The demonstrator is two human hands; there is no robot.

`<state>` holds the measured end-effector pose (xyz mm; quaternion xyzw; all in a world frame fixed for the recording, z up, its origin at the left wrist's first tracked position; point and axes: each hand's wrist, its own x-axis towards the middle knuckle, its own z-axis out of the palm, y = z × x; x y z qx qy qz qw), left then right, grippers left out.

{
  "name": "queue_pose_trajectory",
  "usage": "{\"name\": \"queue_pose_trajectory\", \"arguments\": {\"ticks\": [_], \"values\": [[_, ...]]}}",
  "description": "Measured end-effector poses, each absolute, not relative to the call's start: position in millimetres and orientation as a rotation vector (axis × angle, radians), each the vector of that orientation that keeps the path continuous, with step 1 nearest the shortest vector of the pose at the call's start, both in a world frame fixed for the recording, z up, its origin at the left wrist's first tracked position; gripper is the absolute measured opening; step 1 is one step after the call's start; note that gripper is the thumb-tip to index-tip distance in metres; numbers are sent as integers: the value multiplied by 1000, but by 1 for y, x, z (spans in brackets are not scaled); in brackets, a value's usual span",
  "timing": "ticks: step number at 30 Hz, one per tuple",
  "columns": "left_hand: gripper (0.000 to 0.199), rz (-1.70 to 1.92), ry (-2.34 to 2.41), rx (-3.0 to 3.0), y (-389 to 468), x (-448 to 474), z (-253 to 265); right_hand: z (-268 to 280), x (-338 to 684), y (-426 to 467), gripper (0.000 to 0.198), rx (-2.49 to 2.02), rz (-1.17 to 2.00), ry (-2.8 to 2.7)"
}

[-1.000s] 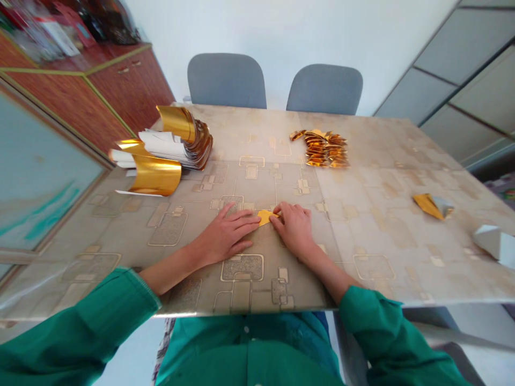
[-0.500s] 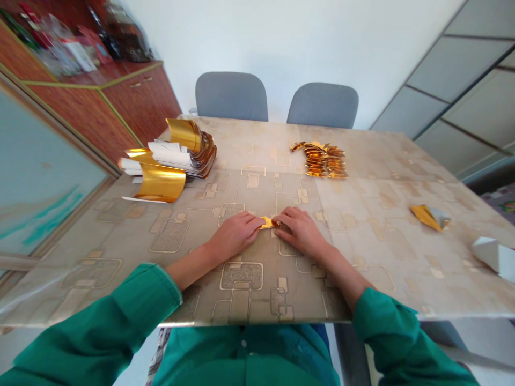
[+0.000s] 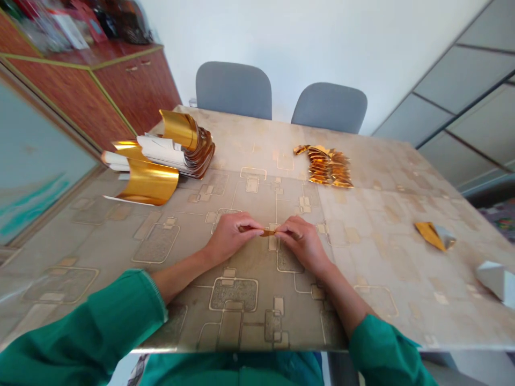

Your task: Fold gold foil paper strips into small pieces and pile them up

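Note:
A small folded piece of gold foil paper [image 3: 269, 233] is held by its two ends between my hands, just over the table's middle. My left hand [image 3: 234, 236] pinches its left end between thumb and fingers. On the other end, the thumb and fingertips of my right hand [image 3: 302, 240] are closed as well. Only a narrow strip shows between the fingertips; the ends are hidden by them. Farther off, to the right, several folded gold paper pieces [image 3: 329, 166] lie in rows. At the left, a stack of gold and white paper sheets [image 3: 173, 150] lies with curled edges.
A patterned cloth covers the table [image 3: 249, 289]. Toward the right lie a folded gold-and-silver paper [image 3: 434, 235] and a white folded paper [image 3: 497, 280]. Two grey chairs [image 3: 234, 90] stand beyond the far edge, and a wooden cabinet [image 3: 132, 86] is at the back left.
The foil piece showed a broad bright face and now appears as a thin, darker strip. Both hands have gone from lying over it to pinching its ends. The head view has shifted slightly.

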<state>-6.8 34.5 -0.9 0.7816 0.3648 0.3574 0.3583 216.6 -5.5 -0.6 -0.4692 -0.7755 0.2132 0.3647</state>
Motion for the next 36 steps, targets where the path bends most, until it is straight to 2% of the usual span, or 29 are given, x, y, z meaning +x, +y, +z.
{"name": "queue_pose_trajectory", "arguments": {"ticks": [6, 14, 19, 23, 28, 36], "values": [[13, 829, 936, 1693, 35, -16, 0, 1, 219, -7, 15, -1266, 775, -1870], [14, 879, 933, 1666, 27, -11, 0, 9, 210, -12, 11, -1298, 807, -1896], [34, 874, 824, 1476, 22, -5, -4, 5, 205, -14, 14, -1284, 918, -1682], [19, 745, 849, 1450, 19, -3, -2, 2, 203, -16, 17, -1259, 968, -1593], [20, 762, 906, 1542, 21, -5, -2, 2, 202, -16, 16, -1270, 1002, -1594], [22, 809, 922, 1602, 18, -3, 1, 6, 202, -16, 16, -1294, 866, -1664]]}}
